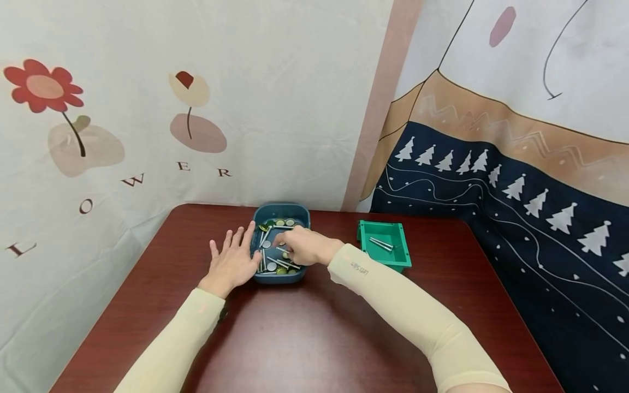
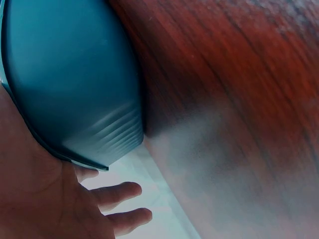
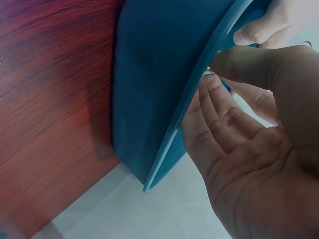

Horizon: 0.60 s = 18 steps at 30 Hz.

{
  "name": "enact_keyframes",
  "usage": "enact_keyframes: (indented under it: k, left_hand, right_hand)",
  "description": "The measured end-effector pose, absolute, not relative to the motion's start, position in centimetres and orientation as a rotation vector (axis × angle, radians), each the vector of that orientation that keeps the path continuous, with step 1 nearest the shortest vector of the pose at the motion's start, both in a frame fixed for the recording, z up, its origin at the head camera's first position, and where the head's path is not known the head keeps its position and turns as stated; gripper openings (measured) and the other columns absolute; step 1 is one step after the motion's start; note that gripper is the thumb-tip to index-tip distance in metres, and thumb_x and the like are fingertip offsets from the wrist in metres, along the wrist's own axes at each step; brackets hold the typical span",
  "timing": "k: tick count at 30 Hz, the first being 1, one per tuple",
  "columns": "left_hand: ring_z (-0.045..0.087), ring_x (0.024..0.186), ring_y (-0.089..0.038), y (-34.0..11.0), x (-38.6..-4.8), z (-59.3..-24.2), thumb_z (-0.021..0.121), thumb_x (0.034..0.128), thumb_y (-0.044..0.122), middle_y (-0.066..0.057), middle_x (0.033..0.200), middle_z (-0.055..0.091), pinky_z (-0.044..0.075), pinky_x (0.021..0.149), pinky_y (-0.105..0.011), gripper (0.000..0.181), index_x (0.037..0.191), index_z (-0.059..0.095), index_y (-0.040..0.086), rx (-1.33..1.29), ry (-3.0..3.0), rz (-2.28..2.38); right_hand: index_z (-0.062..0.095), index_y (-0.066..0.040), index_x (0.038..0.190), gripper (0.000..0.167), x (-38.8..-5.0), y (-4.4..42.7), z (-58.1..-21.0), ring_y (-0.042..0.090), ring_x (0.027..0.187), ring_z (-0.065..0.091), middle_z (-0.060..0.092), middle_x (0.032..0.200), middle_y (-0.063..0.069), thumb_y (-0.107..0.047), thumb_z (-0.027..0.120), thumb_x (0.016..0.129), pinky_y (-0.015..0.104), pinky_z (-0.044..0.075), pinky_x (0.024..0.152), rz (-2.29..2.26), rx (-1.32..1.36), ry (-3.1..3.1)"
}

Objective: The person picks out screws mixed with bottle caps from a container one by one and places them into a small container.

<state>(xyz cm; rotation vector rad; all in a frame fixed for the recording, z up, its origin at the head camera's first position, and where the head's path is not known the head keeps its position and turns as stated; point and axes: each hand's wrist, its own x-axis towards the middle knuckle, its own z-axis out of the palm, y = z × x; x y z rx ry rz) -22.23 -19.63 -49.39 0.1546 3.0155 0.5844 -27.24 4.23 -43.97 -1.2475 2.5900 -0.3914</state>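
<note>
A blue plastic bin (image 1: pixel 281 278) holds several long silver bolts (image 1: pixel 278 263) and round caps, some silver, some yellow-green. My left hand (image 1: pixel 235 264), fingers spread and straight, rests on the bin's left rim; in the left wrist view the palm lies against the bin's edge. Over the bin's right side, my right hand (image 1: pixel 306 245) reaches in with curled fingers. The right wrist view shows thumb and fingers pinching a small shiny metal end, seemingly a bolt (image 3: pixel 208 72), mostly hidden by the fingers and the rim.
To the right stands a green open tray (image 1: pixel 400 240) with a couple of silver bolts (image 1: pixel 381 244) lying in it. Both containers sit near the far edge of a red-brown wooden table (image 1: pixel 285 338). Printed cloth (image 1: pixel 285 109) hangs behind.
</note>
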Motion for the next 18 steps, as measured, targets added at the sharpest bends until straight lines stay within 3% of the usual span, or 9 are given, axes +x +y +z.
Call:
enact_keyframes:
  k: [5,12,18]
  left_hand:
    - [0.011,0.180,-0.061,-19.6,-22.2,-49.3,0.048,0.1194,0.040,-0.029,0.194,0.019,-0.002,0.136,-0.092,0.084,0.190,0.008,0.021,0.152,3.013,0.593]
    - [0.010,0.180,-0.061,-19.6,-22.0,-49.4,0.047,0.1191,0.040,-0.030,0.194,0.018,-0.003,0.136,-0.092,0.084,0.190,0.006,0.021,0.147,3.005,0.598]
    - [0.010,0.180,-0.061,-19.7,-22.0,-49.3,0.048,0.1188,0.040,-0.030,0.194,0.018,-0.003,0.136,-0.092,0.085,0.190,0.005,0.022,0.143,3.006,0.614]
  right_hand:
    - [0.076,-0.007,0.153,0.043,-27.1,4.7,-43.6,0.009,0.067,0.054,0.079,0.091,0.007,0.002,0.066,0.112,0.021,0.048,0.066,-0.443,-1.243,2.599]
    - [0.074,-0.007,0.152,0.041,-27.0,5.4,-43.3,0.008,0.053,0.043,0.069,0.070,0.005,0.000,0.064,0.113,0.021,0.040,0.059,-0.510,-1.221,2.583]
    - [0.074,-0.007,0.151,0.040,-27.0,6.1,-42.6,0.011,0.063,0.057,0.078,0.086,0.007,0.000,0.067,0.112,0.024,0.052,0.069,-0.605,-1.186,2.561]
